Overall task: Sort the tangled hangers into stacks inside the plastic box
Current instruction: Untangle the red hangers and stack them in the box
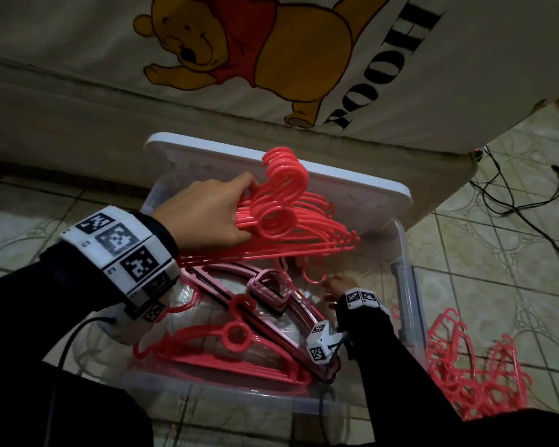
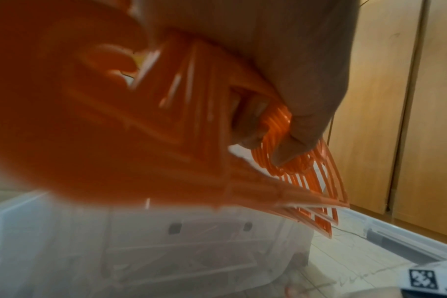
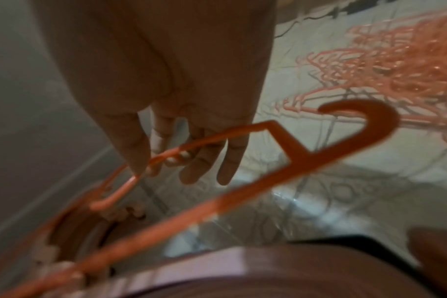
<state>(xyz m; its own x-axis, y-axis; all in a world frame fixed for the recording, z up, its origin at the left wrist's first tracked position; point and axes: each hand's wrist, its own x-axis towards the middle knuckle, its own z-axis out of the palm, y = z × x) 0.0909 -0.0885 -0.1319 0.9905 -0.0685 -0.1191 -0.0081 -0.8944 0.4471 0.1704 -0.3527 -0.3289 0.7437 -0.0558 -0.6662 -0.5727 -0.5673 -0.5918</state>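
A stack of red hangers point(image 1: 291, 221) is gripped by the left hand point(image 1: 204, 214) at frame centre, above the plastic box point(image 1: 407, 285). A single red hanger point(image 3: 281, 161) is pinched by the right hand point(image 1: 339, 285) lower in the box.

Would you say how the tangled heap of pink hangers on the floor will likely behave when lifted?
The tangled heap would probably rise as a clump, since its hooks and bars interlock. It looks light: the rods are thin plastic. Loose ones may slide out, as those in the left hand fan apart.

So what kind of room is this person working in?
Probably a bedroom at home: a bed with a cartoon bear sheet stands over a tiled floor, and wooden wardrobe-like doors show in the left wrist view.
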